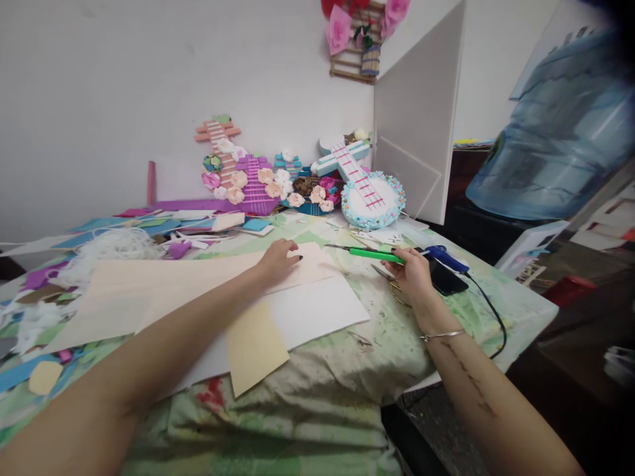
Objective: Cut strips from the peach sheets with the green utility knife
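Observation:
My right hand grips a green utility knife, its blade out and pointing left above the table. On the cream sheet rests my left hand, fingers spread and slightly bent, holding nothing. Under that sheet lies a white board, and a pale yellow piece of paper hangs over the board's near edge. Scissors with gold handles lie just below my right hand. Beside that hand are a black phone and a blue glue gun with a black cord.
Guitar-shaped crafts with paper flowers, among them a purple one and a light blue one, stand along the wall. Tangled white strips and coloured scraps pile up at left. A white panel and a large water bottle stand right.

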A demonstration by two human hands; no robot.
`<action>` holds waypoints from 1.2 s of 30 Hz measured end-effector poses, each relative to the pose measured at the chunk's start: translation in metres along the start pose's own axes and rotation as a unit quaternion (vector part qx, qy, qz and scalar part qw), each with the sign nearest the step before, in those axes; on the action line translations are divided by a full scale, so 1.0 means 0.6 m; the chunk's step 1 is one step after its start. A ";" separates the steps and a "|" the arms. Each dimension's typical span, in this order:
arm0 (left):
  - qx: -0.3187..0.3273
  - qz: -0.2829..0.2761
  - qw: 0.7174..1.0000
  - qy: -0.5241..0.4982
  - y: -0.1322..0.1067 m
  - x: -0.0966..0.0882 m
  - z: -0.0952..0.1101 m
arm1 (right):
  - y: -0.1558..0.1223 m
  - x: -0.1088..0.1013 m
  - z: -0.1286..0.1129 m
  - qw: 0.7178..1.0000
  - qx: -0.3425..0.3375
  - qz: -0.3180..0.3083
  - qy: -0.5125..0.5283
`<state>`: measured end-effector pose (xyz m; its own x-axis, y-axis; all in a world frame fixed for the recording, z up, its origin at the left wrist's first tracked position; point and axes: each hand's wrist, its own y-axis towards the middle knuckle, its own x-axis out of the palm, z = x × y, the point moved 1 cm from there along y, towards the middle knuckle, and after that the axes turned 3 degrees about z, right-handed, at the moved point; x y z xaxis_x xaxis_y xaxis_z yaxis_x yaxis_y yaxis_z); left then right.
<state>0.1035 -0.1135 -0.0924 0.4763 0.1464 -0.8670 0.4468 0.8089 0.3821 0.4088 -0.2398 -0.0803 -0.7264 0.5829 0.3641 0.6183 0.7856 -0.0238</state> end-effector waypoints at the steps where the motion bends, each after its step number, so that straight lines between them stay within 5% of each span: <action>1: -0.003 -0.002 1.000 0.000 0.007 0.006 0.005 | 0.002 -0.005 0.000 1.000 0.002 -0.001 -0.015; 12: -0.092 -0.029 0.994 -0.044 0.041 0.042 0.004 | 0.014 -0.044 0.009 0.960 -0.008 -0.111 -0.259; 14: -0.098 -0.041 0.992 -0.068 0.041 0.041 0.003 | 0.013 -0.048 0.005 0.919 -0.085 -0.147 -0.355; 17: -0.101 -0.063 0.988 -0.102 0.042 0.034 0.003 | 0.007 -0.049 0.001 0.814 -0.233 -0.169 -0.505; 21: -0.111 -0.087 0.983 -0.120 0.042 0.029 0.005 | 0.001 -0.043 -0.001 0.733 -0.311 -0.177 -0.578; 36: -0.121 -0.151 0.971 -0.137 0.052 0.018 0.018 | 0.010 -0.048 0.003 0.745 -0.271 -0.114 -0.599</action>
<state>0.1311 -0.0929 -0.0865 0.5491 -0.2487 -0.7979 0.4222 0.9064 0.0080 0.4331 -0.2515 -0.0925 -0.3772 0.4698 -0.7981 0.2329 0.8822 0.4092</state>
